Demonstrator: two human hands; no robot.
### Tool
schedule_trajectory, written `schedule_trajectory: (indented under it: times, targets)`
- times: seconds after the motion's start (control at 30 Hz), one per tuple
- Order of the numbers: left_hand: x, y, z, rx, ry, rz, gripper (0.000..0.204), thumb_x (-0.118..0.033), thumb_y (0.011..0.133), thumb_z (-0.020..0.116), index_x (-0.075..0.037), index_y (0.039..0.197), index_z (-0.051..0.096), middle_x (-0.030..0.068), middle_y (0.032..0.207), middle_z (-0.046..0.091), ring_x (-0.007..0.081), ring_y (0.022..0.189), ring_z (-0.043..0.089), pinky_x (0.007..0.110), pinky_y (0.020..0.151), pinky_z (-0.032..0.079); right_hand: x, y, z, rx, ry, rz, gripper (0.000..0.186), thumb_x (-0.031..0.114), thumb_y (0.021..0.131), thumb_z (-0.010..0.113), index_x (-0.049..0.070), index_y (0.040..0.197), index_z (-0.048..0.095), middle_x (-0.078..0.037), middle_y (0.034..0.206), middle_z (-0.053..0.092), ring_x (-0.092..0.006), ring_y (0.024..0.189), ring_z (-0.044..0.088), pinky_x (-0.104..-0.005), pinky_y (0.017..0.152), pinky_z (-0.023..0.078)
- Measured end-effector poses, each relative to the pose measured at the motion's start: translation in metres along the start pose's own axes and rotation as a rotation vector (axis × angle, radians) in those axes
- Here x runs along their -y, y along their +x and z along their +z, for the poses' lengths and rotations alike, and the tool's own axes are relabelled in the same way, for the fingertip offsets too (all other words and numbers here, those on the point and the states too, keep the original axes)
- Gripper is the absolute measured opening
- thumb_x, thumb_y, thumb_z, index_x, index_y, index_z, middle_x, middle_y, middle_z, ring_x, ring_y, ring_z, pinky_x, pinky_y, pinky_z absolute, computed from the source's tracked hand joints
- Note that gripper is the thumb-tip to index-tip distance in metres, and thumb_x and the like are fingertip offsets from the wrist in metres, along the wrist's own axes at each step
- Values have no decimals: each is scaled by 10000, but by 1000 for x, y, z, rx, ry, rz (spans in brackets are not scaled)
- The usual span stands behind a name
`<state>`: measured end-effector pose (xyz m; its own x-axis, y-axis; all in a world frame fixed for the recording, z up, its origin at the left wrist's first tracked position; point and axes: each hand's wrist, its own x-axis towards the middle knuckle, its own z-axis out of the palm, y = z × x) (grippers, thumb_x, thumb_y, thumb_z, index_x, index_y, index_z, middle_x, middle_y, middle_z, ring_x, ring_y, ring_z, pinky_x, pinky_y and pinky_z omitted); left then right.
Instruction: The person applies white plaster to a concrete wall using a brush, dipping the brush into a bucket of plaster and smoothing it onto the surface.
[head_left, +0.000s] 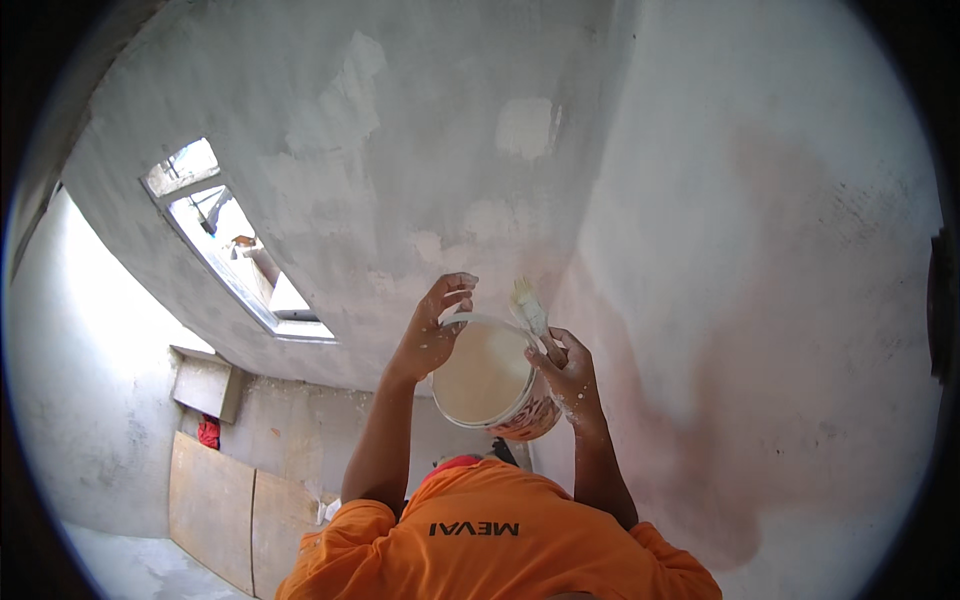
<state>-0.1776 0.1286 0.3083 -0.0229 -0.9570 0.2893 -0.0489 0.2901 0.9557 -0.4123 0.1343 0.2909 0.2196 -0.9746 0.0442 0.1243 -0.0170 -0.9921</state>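
A round plastic bucket (528,418), white at the rim with a printed side, sits between the two hands in front of the chest, its mouth showing a cream-coloured liquid (480,372) that looks like thin paint. It should be fairly heavy for its size, stiff in the wall but prone to slosh, and slippery where the rim is wet; the rim at opposite sides, or a palm underneath, seems the surest hold. The right hand (570,375) is closed around the handle of a paintbrush (534,313), bristles up, beside the bucket's right rim. The left hand (440,325) is at the left rim with fingers loosely bent; whether it grips cannot be told. The brush is light, its bristles soft, best taken by the handle. Beyond stand a patchy grey plastered wall (450,150) with a narrow two-part window (192,187), and a paler wall (800,300) with pinkish stains on the right. Low on the left are tan boards (210,505), a pale box-like block (208,385) and a small red item (208,432).
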Motion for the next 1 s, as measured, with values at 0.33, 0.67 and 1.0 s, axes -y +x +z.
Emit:
schedule_trajectory:
  times: [0.33,0.67,1.0]
  targets:
    - [41,-29,25,297,-124,-133,603,-189,980,589,-135,1525,338,131,1402,459,258,1307,409,427,1093,361,-19,-27,-30,-16,-304,58,712,147,764,823,-85,1331,461,-146,955,715,-148,872,681,-287,784,541]
    - [63,-52,30,90,124,-206,405,-28,943,602,-48,1336,508,125,1263,573,218,1143,545,344,994,447,-65,-18,-40,26,-167,205,668,-22,715,628,-75,1357,452,18,747,503,-39,612,409,-206,566,368]
    - [122,-78,20,98,267,-464,284,-167,1036,506,-43,1290,535,106,1211,601,193,1145,538,330,980,442,-154,-7,-56,-8,-254,93,644,0,719,613,-58,1346,478,23,756,466,-62,656,434,-216,594,401]
